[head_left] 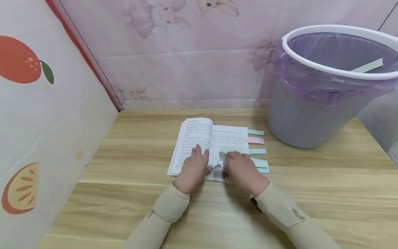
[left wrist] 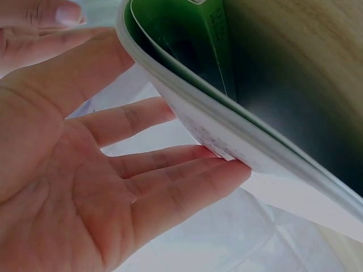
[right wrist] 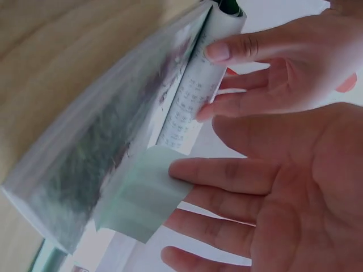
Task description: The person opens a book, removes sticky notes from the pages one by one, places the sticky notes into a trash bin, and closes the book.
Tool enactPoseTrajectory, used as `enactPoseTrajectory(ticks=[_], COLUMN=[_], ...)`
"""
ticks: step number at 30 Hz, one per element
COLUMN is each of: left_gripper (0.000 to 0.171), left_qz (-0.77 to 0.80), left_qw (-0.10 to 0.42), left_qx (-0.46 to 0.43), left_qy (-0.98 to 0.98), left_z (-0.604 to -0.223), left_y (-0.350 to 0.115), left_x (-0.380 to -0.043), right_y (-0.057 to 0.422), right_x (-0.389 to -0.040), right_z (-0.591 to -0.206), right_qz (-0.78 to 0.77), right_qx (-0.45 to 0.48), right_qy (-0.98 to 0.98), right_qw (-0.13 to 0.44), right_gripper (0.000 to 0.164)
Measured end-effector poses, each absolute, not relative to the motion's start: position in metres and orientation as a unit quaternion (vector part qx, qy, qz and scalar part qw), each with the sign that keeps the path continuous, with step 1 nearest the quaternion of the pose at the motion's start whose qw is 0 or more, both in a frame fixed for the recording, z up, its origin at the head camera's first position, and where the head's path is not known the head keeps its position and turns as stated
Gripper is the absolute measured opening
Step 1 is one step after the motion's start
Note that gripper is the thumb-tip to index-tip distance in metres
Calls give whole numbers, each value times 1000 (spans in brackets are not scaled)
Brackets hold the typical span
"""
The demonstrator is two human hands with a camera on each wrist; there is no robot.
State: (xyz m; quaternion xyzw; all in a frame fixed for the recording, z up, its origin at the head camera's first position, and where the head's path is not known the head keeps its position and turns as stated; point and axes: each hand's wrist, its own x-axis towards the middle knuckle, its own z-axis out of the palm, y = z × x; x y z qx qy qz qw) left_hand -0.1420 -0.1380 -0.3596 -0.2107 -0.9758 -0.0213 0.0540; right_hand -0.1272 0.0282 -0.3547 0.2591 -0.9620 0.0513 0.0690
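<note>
1. Open book (head_left: 229,133) lies on wooden table (head_left: 130,155), in front of the person; pale green sticky note (right wrist: 142,198) is at lower part of its R page, one part bent away from the paper.
2. L hand (head_left: 193,169): fingers nearly straight, a bit spread, tips pressing L page; thumb is near the spine.
3. R hand (head_left: 244,170): fingers rather straight, slightly apart; index tip touches the note, thumb looks apart, so no pinch is visible.
4. Note is prob. very light, soft, easy to crease; best hold = loose end, btwn thumb & index. Pages look thin, bendy; L page prob. springs up w/o pressing.
5. Colored sticky tabs (head_left: 255,140) stick out at R edge, near R hand; easy to brush.
6. Wastebasket (head_left: 303,117) w/ purple liner (head_left: 296,79) stands farther R, pale strip (head_left: 370,66) inside; its high rim is an obstacle on that side.
</note>
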Motion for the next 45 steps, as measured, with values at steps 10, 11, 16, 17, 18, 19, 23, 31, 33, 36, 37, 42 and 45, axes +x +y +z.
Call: enactPoseTrajectory(ticks=[10,11,16,17,18,19,23,31,33,36,37,42,45], left_gripper=[65,65,64,64,64,64,64,65,65,65,65,64,64], left_qz=[-26,-27,-33,-35,-36,-39,-48,-58,-57,-58,-58,-61,-60], left_qw=[49,48,42,39,35,30,13,4,6,9,10,12,10], left_qx=[-210,-210,-209,-208,-206,-205,-199,-196,-197,-199,-199,-200,-199], left_qy=[-976,-976,-977,-977,-977,-978,-979,-979,-979,-978,-978,-978,-978], left_z=[-359,-359,-358,-358,-358,-358,-356,-357,-358,-359,-359,-359,-358], left_y=[-139,-138,-138,-138,-138,-138,-137,-137,-137,-137,-137,-137,-137], left_x=[-141,-141,-141,-141,-141,-142,-142,-143,-144,-143,-143,-143,-143], right_y=[39,40,42,43,44,45,49,55,57,59,59,62,64], right_x=[-132,-133,-135,-136,-136,-137,-138,-140,-140,-140,-140,-141,-141], right_z=[-351,-350,-349,-349,-349,-349,-348,-343,-342,-339,-338,-336,-336], right_qz=[67,71,82,83,84,83,82,85,88,92,93,99,108], right_qx=[221,216,195,192,189,187,181,170,167,162,160,154,152], right_qy=[-971,-972,-976,-977,-977,-977,-977,-980,-980,-981,-981,-981,-979], right_qw=[64,61,51,52,53,54,70,67,61,56,56,69,78], right_gripper=[34,34,36,36,36,36,35,34,34,35,35,33,31])
